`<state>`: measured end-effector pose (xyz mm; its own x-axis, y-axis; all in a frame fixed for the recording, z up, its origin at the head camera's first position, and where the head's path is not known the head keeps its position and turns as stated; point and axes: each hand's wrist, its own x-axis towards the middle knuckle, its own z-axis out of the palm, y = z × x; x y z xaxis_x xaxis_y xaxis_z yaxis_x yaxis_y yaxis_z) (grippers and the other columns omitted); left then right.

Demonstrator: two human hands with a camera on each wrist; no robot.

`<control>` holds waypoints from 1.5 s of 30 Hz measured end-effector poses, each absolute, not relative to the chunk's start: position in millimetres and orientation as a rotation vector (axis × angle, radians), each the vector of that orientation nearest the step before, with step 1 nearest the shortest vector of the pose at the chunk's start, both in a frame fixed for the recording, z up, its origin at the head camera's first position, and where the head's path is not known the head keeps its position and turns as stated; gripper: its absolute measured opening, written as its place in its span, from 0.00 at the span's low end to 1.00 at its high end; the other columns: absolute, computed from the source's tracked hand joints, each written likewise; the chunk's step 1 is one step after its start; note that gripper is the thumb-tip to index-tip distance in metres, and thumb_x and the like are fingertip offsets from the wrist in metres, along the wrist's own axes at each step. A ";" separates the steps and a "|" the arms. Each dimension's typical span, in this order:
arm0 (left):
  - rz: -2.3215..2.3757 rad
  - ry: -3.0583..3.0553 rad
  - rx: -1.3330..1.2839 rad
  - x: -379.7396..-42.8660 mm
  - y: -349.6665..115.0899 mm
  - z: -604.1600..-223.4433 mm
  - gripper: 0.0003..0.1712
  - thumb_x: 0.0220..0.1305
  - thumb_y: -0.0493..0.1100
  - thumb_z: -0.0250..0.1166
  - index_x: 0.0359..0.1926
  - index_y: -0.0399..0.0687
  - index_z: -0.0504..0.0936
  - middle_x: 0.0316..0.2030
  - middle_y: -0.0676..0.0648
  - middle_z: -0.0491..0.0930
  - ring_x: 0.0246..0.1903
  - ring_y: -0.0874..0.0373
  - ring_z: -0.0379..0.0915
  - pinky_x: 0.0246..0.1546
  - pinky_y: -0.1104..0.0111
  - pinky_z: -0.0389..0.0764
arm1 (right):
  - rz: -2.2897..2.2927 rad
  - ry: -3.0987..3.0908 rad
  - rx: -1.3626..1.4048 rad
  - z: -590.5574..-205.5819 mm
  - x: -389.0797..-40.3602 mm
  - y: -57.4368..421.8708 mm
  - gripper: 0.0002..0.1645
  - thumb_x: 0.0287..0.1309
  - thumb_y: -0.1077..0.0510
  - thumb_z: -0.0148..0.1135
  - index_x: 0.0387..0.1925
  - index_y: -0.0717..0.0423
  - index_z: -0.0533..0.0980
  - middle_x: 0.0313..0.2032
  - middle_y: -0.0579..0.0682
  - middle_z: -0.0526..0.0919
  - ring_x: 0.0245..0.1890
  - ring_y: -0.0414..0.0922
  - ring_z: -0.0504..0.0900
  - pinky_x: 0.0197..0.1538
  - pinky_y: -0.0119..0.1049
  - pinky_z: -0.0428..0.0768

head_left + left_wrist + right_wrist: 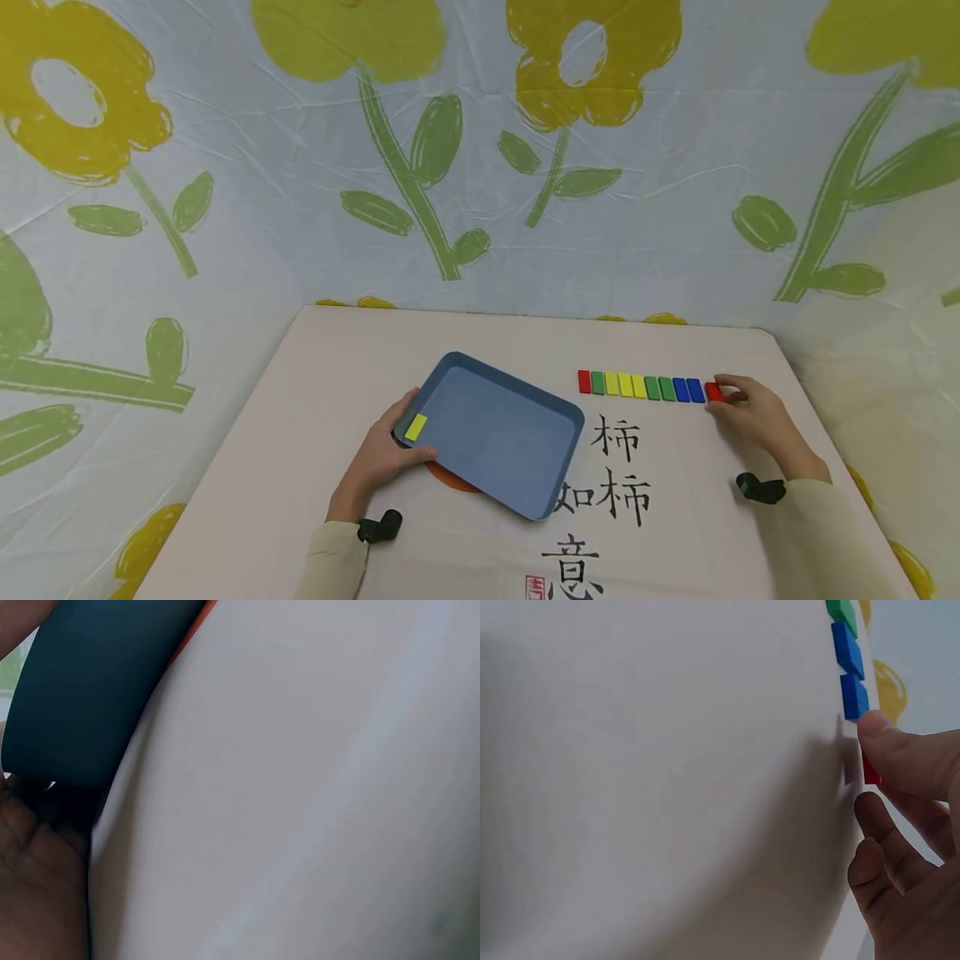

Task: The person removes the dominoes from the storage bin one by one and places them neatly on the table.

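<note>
My left hand (384, 452) grips the left corner of a blue-grey rectangular tray (495, 433), with the thumb over its near rim. One yellow block (416, 427) lies inside the tray at that end. At the far right, my right hand (763, 421) pinches a red block (713, 392) between thumb and fingers. This red block (871, 772) is partly covered by the thumb in the right wrist view. Left of it runs a row of small blocks: two blue blocks (687, 390), then green, yellow, green, and a red block (584, 382) at the left end.
Large black brush characters (621, 492) mark the white table surface (330, 375), with a red seal print (535, 587) near the front. The tray overlaps one character and an orange printed shape (450, 478). A flower-patterned cloth (637, 242) rises behind the table's far edge.
</note>
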<state>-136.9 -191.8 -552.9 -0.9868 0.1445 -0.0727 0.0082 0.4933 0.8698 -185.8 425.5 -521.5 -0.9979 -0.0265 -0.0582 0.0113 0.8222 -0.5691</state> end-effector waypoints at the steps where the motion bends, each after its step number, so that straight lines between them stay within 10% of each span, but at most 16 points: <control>1: 1.514 2.592 0.132 -136.9 -191.7 -552.8 0.62 0.48 0.55 0.83 0.80 0.69 0.58 0.80 0.49 0.57 0.80 0.44 0.50 0.75 0.39 0.57 | -0.924 2.929 -0.006 -522.8 -186.4 426.3 0.37 0.66 0.55 0.69 0.69 0.70 0.67 0.59 0.77 0.74 0.56 0.72 0.76 0.56 0.68 0.77; 45: 1.522 2.595 0.132 -136.9 -191.1 -554.7 0.62 0.47 0.56 0.84 0.79 0.72 0.59 0.79 0.51 0.58 0.80 0.46 0.50 0.75 0.40 0.58 | -0.910 2.925 -0.004 -532.6 -200.3 429.6 0.39 0.64 0.60 0.69 0.70 0.69 0.64 0.59 0.74 0.75 0.49 0.64 0.77 0.49 0.57 0.83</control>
